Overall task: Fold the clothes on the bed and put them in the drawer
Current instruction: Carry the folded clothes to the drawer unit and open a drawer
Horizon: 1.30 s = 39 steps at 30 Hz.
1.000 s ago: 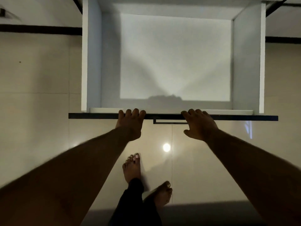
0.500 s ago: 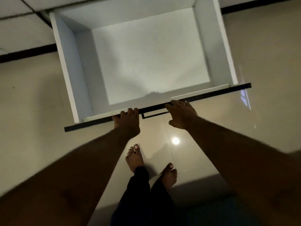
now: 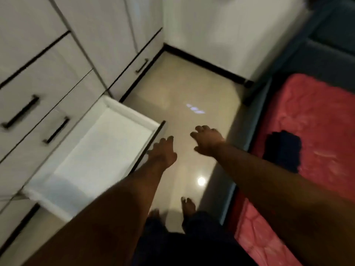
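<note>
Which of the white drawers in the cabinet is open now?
The lowest drawer, beside the left hand, is pulled out over the floor, with its white inside showing. The drawers above it are shut flush, showing only dark handles.

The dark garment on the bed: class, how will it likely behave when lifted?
The dark garment lies crumpled in an uneven heap on the pink bedcover, so it is probably floppy and would sag. It looks like soft cloth: unlikely to roll or break.

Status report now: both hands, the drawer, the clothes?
Left hand open at drawer front edge; right hand open, holding nothing. Drawer pulled out, no clothes inside. Dark garment on bed, unfolded.
</note>
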Available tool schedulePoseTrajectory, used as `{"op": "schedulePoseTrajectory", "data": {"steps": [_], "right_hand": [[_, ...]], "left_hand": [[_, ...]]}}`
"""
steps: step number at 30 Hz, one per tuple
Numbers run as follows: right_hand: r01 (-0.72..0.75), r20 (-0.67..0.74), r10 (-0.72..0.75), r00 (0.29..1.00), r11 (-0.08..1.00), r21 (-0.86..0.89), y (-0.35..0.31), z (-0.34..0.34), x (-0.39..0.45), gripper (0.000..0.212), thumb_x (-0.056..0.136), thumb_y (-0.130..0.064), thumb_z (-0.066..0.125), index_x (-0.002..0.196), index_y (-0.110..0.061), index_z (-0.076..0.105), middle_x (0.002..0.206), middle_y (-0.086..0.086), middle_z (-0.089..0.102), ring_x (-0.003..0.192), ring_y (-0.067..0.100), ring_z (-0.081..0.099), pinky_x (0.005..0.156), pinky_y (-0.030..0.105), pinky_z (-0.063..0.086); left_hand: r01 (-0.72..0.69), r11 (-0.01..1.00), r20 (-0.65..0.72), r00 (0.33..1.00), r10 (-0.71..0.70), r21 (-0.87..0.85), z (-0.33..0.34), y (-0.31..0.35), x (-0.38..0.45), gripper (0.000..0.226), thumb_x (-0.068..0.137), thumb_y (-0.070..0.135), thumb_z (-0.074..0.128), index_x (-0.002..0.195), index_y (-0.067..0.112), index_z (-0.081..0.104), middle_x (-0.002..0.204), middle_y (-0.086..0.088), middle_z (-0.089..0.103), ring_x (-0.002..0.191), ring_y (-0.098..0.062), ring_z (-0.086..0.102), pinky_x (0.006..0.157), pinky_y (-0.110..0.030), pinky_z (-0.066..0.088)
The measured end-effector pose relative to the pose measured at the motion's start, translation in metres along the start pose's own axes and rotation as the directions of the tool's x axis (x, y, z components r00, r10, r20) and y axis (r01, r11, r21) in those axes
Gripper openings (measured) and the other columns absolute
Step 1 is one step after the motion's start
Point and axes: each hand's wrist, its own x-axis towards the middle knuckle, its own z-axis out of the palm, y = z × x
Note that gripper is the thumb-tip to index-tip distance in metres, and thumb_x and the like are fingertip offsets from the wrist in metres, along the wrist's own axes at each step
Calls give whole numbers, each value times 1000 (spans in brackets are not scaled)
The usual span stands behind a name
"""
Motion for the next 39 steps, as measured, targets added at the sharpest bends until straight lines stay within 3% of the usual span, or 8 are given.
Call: {"op": "schedulePoseTrajectory", "data": {"steps": [10, 19, 22, 25, 27, 31, 35, 39], "right_hand": [[-603, 44, 642, 765, 691, 399, 81, 31, -199, 46, 87, -30, 58, 130, -18, 50, 135, 7, 42, 127, 28, 38, 100, 45, 37], [-675, 221, 781, 584, 316, 667, 182, 110, -229, 54, 83, -35, 61, 132, -18, 48, 132, 10, 41, 125, 32, 40, 100, 45, 43], [-565, 284, 798, 531, 83, 821, 240, 143, -203, 61, 83, -35, 65, 137, -14, 48, 137, 11, 44, 127, 31, 42, 105, 39, 39], [-111, 574, 748, 333, -574, 811, 276, 182, -172, 67, 78, -22, 76, 137, -7, 47, 136, 14, 51, 123, 30, 51, 105, 39, 42], [165, 728, 629, 273, -776, 608, 293, 219, -150, 73, 71, -19, 81, 134, -5, 47, 130, 17, 57, 113, 31, 59, 96, 42, 49], [412, 842, 492, 221, -830, 377, 314, 214, -139, 58, 79, -11, 76, 128, -5, 46, 121, 9, 58, 102, 27, 59, 70, 31, 49], [526, 921, 323, 216, -834, 169, 329, 238, -112, 54, 80, -15, 76, 126, -16, 47, 113, 9, 62, 93, 26, 63, 69, 31, 49], [556, 969, 237, 66, -815, 161, 339, 261, -90, 37, 76, -12, 79, 108, -9, 60, 99, 17, 68, 78, 24, 64, 64, 34, 55]], "left_hand": [[-464, 886, 146, 877, 457, 17, 2, 190, -20, 71, 85, 32, 62, 147, 23, 30, 141, -13, 42, 126, -35, 46, 102, -42, 43], [-611, 789, 293, 744, 601, -67, 57, 340, 8, 62, 85, 15, 68, 142, 11, 43, 137, -13, 51, 124, -26, 50, 95, -22, 38], [-672, 738, 288, 696, 658, -63, 80, 388, 47, 53, 83, 5, 64, 135, 13, 52, 130, -9, 56, 115, -21, 56, 99, -22, 38], [-708, 704, 279, 666, 692, -55, 96, 423, 89, 48, 80, -4, 55, 123, 16, 63, 110, -3, 63, 91, -17, 60, 94, -35, 48], [-724, 690, 305, 658, 688, 6, 108, 446, 117, 47, 80, -1, 57, 123, 16, 64, 110, -5, 63, 99, -22, 61, 95, -36, 47], [-736, 649, 446, 656, 610, 194, 129, 486, 161, 58, 83, 19, 67, 138, 18, 49, 132, -8, 52, 124, -27, 50, 104, -37, 41], [-738, 596, 515, 662, 545, 318, 161, 524, 213, 78, 78, 32, 74, 145, 23, 36, 140, -9, 42, 129, -29, 43, 103, -40, 42], [-692, 667, 575, 675, 462, 276, 201, 550, 276, 103, 60, 38, 85, 145, 25, 28, 139, -11, 39, 129, -33, 40, 102, -46, 42]]}}
